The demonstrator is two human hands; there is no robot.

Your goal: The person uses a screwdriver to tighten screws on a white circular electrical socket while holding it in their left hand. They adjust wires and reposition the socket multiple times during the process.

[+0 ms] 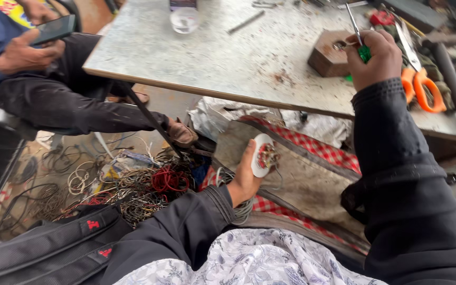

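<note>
- The left hand (244,177) is staying low, below the near edge of the table (212,58), and its fingers are clamped on a small white part (262,154).
- The white part is oval, with red and brass-coloured pieces showing in its open face; it is facing up toward the camera.
- Under this hand a grey cloth (302,179) is lying over a red checked cloth (328,150).
- The right hand (378,58) is raised over the right side of the table, closed on a screwdriver (359,37) with a green handle; the thin metal shaft is pointing up and far.
- Just left of the right hand a wooden block (327,57) is sitting on the table, with a small metal piece on top; I cannot tell if the hand is touching it.
- Scissors (420,79) with orange handles are lying on the table just right of the right hand.
- At the far edge of the table a clear cup (184,20) is standing, and a thin metal rod (245,22) is lying near it.
- On the floor at the left a heap of wires (143,184) is lying, some red, some pale.
- A black bag (48,248) is lying near, at the left bottom.
- Another person is sitting at the far left, and their hand (25,53) is holding a phone (54,29).
</note>
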